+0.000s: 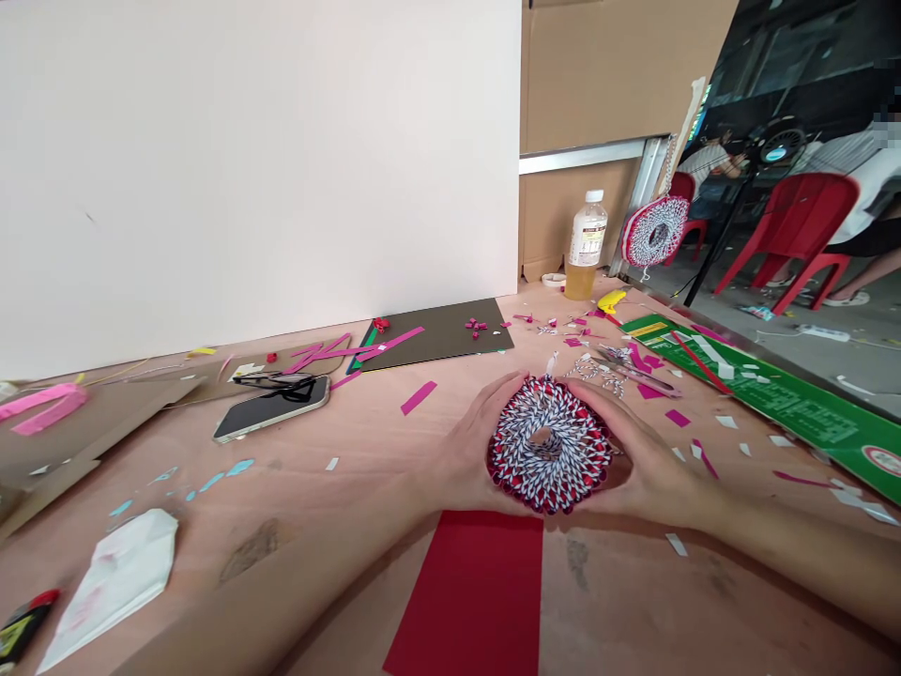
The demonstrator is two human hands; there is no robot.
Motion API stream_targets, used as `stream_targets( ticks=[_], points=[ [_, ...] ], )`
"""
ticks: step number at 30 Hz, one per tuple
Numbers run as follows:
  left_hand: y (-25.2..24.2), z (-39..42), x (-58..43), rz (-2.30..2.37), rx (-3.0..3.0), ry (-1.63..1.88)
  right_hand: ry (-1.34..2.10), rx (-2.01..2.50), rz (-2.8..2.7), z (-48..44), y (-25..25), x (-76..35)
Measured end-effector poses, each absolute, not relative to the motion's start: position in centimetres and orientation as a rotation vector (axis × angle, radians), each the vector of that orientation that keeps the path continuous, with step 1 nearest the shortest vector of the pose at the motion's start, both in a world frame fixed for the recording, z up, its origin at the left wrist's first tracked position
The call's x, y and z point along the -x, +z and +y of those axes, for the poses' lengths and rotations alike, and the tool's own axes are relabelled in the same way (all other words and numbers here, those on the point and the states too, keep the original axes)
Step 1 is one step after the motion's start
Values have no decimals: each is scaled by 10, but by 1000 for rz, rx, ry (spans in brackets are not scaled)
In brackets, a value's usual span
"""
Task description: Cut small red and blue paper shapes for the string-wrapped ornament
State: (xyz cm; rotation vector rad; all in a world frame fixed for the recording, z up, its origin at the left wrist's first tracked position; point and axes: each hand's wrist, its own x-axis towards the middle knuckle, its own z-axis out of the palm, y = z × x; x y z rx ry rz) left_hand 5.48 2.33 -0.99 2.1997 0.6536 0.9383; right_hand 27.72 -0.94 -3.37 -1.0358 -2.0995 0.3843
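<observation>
Through the head camera I see a paper ring (pixel 549 446) gripped between two bare hands, above the desk (pixel 338 507) and just beyond a red card (pixel 468 601). The ring is round, with no clear long axis. Its central hole faces up toward the camera, tilted slightly away, and a small white tip (pixel 553 364) points up and away from the wearer at the far rim. Tightly folded red, white and dark blue paper links form its dense, braided surface, with a band of red around the outer edge.

The left hand (pixel 461 455) cups the near-left side, and the right hand (pixel 637 451) cups the right side. Both are partly closed, with fingers curved around the rim, and together they have firm hold of the ring.

Beyond them, I can make out magenta strips (pixel 419 397) and paper scraps scattered across the desk. A phone (pixel 271 408) lies to the left with glasses (pixel 274 380) on it, beside a dark board (pixel 440 333). To the right are a green board (pixel 760 394) and a bottle (pixel 586 246) of yellow liquid. A second ring (pixel 656 232) hangs near the bottle. Farther right, past the desk's edge, a seated person (pixel 710 164) and red chairs (pixel 795 225) show.
</observation>
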Motion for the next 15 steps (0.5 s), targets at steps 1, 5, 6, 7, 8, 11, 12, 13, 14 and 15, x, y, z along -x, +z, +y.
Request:
stream_targets(
  ticks=[1,5,6,7,8,11,12,13,14,15],
  points=[
    [-9,23,-54,643,-2203,934,377,1033,-2094,-10,-34,-277],
    [-8,23,-53,619,-2203,928,334,1007,-2086,-10,-34,-279],
    [-9,24,-53,618,-2199,927,329,1006,-2091,-11,-35,-279],
    [-9,24,-53,619,-2192,925,327,1007,-2099,-11,-35,-280],
    [-10,24,-53,618,-2183,925,329,1009,-2105,-11,-36,-281],
    [-12,25,-54,613,-2138,932,332,993,-2121,-10,-39,-281],
    [-12,26,-55,608,-2117,935,333,988,-2125,-10,-40,-281],
    [-13,26,-55,601,-2092,939,332,982,-2128,-10,-40,-281],
    [-13,26,-55,593,-2063,943,329,981,-2133,-10,-40,-281],
    [-13,26,-55,583,-2030,947,322,981,-2140,-10,-39,-281]
  ],
)
